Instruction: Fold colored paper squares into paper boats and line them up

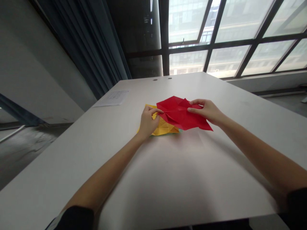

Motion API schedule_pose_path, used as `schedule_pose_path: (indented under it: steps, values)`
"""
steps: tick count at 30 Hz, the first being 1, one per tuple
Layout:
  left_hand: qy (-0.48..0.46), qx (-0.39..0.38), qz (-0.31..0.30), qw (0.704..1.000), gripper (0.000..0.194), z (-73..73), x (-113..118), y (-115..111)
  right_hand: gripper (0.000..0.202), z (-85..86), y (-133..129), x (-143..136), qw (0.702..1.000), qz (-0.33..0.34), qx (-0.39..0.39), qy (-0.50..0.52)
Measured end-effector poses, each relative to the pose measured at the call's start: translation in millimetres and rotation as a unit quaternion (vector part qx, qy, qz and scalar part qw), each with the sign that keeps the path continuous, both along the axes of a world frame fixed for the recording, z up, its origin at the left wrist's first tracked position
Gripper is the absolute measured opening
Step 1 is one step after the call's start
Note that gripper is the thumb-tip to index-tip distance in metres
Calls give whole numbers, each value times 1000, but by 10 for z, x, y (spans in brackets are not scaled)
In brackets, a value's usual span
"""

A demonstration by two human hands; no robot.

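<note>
A creased sheet of red paper (178, 116) is stretched between my two hands, a little above the tabletop. My left hand (149, 120) pinches its left edge between thumb and fingers. At the right, my right hand (207, 111) grips the paper with the thumb on top and the fingers behind. Underneath and to the left lies a creased yellow paper (165, 128), partly hidden by the red sheet and my left hand. A thin greenish edge shows beneath the yellow paper; what it belongs to is mostly covered.
The white table (163, 179) extends toward large windows (227, 25). A printed white sheet (112, 97) lies near its left edge. Two small round grey discs (155, 80) sit at the far end. A blue curtain (88, 41) hangs at the left.
</note>
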State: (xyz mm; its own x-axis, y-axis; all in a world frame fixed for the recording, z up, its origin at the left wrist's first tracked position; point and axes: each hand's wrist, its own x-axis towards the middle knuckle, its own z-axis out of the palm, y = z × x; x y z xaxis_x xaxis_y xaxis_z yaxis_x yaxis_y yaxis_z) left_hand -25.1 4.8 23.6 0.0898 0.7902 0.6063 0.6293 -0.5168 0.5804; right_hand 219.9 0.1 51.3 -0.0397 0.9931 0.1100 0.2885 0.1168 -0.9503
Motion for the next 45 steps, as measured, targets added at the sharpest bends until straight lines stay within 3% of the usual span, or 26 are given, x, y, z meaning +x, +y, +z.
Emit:
schedule_pose_path:
  steps: [3, 6, 11, 19, 23, 29, 33, 37, 41, 45]
  values:
    - [35, -34, 7, 999, 22, 6, 27, -13, 28, 1, -38, -63, 994, -37, 72, -72]
    - [56, -87, 5, 995, 17, 21, 62, -34, 26, 0, -66, -116, 992, -44, 108, -56]
    - [16, -189, -12, 982, 48, 57, 104, -75, 25, 48, -134, -171, 993, 10, 115, -17]
    - [-111, -112, 60, 986, 44, 71, 87, -48, 9, 119, -267, -240, 938, -23, 284, -197]
    - [-117, -157, 15, 981, 41, 9, 107, -7, 8, 117, -287, -261, 933, -14, 305, -190]
    - [-160, -172, -4, 972, 31, -22, 141, -7, 14, 103, -275, -255, 962, -30, 241, -123]
    - [-159, -166, -7, 973, 27, -32, 143, -10, 20, 99, -254, -266, 986, -23, 160, -31]
    - [-169, -149, -40, 973, 22, -46, 143, 14, 20, 93, -205, -272, 992, -10, 105, 65]
    - [-162, -119, -69, 977, 12, 54, 84, -4, 18, 18, -72, -169, 990, -35, 92, 103]
    - [-101, -99, -47, 989, 28, 254, -59, -77, 21, -130, 109, 6, 981, -102, 56, 152]
